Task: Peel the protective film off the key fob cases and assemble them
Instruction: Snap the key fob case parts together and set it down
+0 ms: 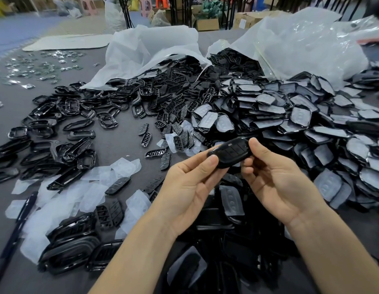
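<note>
**Both hands hold one black key fob case above a heaped table**

A black key fob case (232,152) is held between two hands above the grey table (116,145). The left hand (188,183) grips the case's left end, with the thumb laid over the top and the fingers curled beneath. The right hand (275,179) pinches the right end, with the thumb tip on the upper edge and the fingers curled behind. The case is tilted with its right end higher, and its button face is turned up toward the camera.

To the right of the case and beyond it, a broad heap of film-covered case halves (301,124) spreads across the table. Just beyond the case, small black button pads (146,136) lie loose, some of them on scraps of film. To the left of the case and farther back, glossy black frame rings (74,111) are scattered in a wide drift. To the left of the case and nearer the person, peeled film pieces (78,187) lie among more black parts, with a dark pen (25,209) at their outer edge. Below the case, around the forearms, lie more black shells (226,240).

Far beyond the case, a white plastic bag (154,45) and a clearer bag (307,45) spill parts onto the table. Small silvery pieces (40,66) lie far to the left of the case, toward the back.
</note>
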### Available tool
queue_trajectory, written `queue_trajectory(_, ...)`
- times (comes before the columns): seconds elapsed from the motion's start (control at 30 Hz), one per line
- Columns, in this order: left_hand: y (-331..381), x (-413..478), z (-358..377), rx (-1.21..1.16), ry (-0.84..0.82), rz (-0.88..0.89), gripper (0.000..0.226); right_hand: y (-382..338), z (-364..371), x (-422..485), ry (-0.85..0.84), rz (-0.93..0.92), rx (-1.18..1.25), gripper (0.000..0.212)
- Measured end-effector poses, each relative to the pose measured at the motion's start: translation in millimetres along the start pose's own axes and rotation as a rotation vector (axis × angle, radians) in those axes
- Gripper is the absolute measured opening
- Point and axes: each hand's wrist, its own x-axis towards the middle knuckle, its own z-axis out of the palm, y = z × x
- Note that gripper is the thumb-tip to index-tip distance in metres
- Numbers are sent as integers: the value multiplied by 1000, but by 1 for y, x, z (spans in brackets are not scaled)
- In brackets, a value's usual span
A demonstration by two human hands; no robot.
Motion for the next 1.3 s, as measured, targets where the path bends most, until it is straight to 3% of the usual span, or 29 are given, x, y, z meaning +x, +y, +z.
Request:
queue_trajectory(0.4, -4, 0, -3, 17, 19, 16, 11, -1, -1, -2, -50, 29, 58, 19)
queue_trajectory(0.53, -5, -1, -1, 93, -24, 122, 9, -1, 0, -2, -109, 64, 86, 18)
queue_trajectory(0.73, -9, -3, 2, 499, 94, 383, 7, 2, 1, 2, -63, 128, 217, 19)
queue_trajectory(0.93, -14, -11, 7, 892, -38, 680, 13, -4, -3, 4, -75, 133, 251, 20)
queue_trajectory(1.03, -16, -11, 9, 1252, -54, 933, 3, -8, -5, 0, -148, 65, 110, 29)
queue_trajectory(1.1, -17, -10, 8, 1460, -96, 1074, 13, -5, -8, 1, -159, -77, -89, 15)
queue_trajectory(1.13, -17, -10, 7, 1548, -116, 1117, 16, -4, -8, 2, -148, -151, -194, 6)
queue_trajectory(1.2, -18, -9, 5, 1695, -147, 1175, 19, -3, -12, 6, -115, -282, -457, 20)
queue_trajectory(1.3, -22, -6, 7, 1885, -222, 1175, 12, -7, -21, 12, -104, -316, -804, 25)
